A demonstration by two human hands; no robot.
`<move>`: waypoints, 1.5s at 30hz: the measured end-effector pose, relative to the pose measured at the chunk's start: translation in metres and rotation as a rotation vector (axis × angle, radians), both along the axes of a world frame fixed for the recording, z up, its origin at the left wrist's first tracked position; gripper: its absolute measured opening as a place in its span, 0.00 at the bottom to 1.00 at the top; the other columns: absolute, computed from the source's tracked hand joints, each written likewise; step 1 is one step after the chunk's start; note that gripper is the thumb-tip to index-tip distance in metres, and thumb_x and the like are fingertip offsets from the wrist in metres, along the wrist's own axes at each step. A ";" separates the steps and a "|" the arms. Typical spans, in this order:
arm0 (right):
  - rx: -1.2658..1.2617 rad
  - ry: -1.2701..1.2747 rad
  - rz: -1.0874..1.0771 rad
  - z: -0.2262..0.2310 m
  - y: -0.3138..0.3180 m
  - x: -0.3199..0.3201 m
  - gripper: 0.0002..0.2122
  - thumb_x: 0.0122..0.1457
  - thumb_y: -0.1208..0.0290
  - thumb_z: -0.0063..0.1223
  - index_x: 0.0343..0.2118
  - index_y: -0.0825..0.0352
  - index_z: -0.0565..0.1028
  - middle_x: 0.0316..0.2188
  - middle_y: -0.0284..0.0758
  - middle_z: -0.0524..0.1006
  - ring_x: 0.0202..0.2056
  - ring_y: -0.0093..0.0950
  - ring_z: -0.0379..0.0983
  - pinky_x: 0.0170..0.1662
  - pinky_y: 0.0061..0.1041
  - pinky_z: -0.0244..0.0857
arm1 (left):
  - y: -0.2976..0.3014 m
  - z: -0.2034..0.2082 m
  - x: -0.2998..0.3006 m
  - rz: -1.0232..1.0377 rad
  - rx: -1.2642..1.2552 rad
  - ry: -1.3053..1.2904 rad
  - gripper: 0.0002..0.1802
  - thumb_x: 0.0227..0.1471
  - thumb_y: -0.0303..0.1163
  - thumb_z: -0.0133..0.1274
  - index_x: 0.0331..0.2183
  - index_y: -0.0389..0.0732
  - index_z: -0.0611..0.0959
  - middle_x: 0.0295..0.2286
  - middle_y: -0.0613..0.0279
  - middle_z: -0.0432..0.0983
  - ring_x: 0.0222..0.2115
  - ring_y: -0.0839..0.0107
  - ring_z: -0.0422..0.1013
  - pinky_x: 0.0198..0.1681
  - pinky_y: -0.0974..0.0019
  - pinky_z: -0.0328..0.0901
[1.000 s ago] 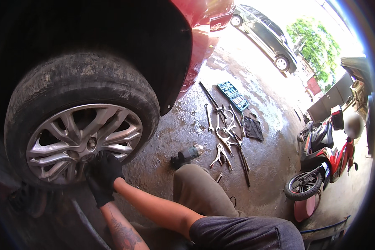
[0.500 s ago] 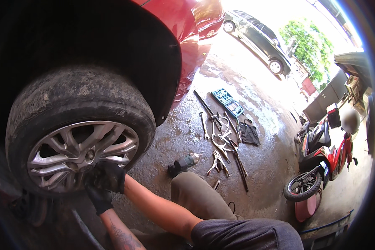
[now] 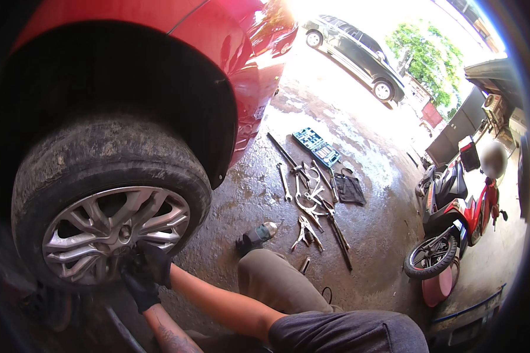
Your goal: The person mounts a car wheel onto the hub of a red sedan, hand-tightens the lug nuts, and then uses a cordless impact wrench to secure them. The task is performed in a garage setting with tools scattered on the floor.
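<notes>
In front of me stands a car wheel with a silver multi-spoke rim (image 3: 76,242) and a worn, dirty tire (image 3: 100,147). My right hand (image 3: 153,263), in a black glove, is at the rim just below the hub center (image 3: 125,234), its fingers curled. Close against it, a little lower and to the left, my left hand (image 3: 138,287) wears a black glove too and reaches up to the same spot with bent fingers. Both hands look closed, but dark gloves and shadow hide whatever is between the fingers.
A red car body (image 3: 218,41) arches over the wheel. On the wet floor lie several wrenches and pliers (image 3: 302,232), a long bar (image 3: 340,241), a blue socket set case (image 3: 315,147) and a black pouch (image 3: 350,187). A red motorcycle (image 3: 462,220) stands at right.
The view has shifted, showing more of the red fender, with the wheel lower in the picture. Both hands stay together at the rim below the hub.
</notes>
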State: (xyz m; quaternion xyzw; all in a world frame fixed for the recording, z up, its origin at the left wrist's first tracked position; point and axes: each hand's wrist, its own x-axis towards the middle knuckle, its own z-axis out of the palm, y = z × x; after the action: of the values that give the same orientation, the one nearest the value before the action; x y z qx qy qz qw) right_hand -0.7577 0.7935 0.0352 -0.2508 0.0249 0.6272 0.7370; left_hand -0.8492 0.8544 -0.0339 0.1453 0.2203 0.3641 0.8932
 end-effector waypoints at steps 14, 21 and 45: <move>0.197 0.265 0.085 0.014 0.000 -0.004 0.17 0.65 0.62 0.41 0.18 0.60 0.66 0.15 0.30 0.67 0.13 0.20 0.62 0.17 0.17 0.59 | 0.017 -0.011 -0.012 -0.310 0.111 -0.318 0.19 0.63 0.39 0.42 0.42 0.39 0.84 0.38 0.58 0.81 0.39 0.66 0.78 0.50 0.59 0.72; 0.096 0.112 -0.074 -0.014 0.003 -0.002 0.17 0.63 0.62 0.43 0.17 0.60 0.66 0.14 0.29 0.66 0.13 0.21 0.60 0.20 0.21 0.61 | -0.012 0.005 0.019 0.086 0.101 0.164 0.18 0.62 0.41 0.45 0.39 0.39 0.83 0.31 0.61 0.80 0.27 0.72 0.76 0.29 0.70 0.72; -0.236 -2.131 0.552 0.022 -0.020 -0.004 0.20 0.57 0.61 0.58 0.51 0.61 0.74 0.47 0.42 0.78 0.47 0.45 0.75 0.50 0.39 0.71 | -0.015 0.022 -0.023 -0.145 -0.225 0.085 0.14 0.62 0.42 0.49 0.39 0.46 0.84 0.34 0.63 0.83 0.34 0.68 0.78 0.39 0.63 0.73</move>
State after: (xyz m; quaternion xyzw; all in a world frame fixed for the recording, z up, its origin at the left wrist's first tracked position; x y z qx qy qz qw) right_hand -0.7621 0.7731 0.0567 -0.7278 -0.6196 0.2265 0.1873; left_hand -0.8727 0.8395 -0.0121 0.0750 0.2865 0.2649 0.9177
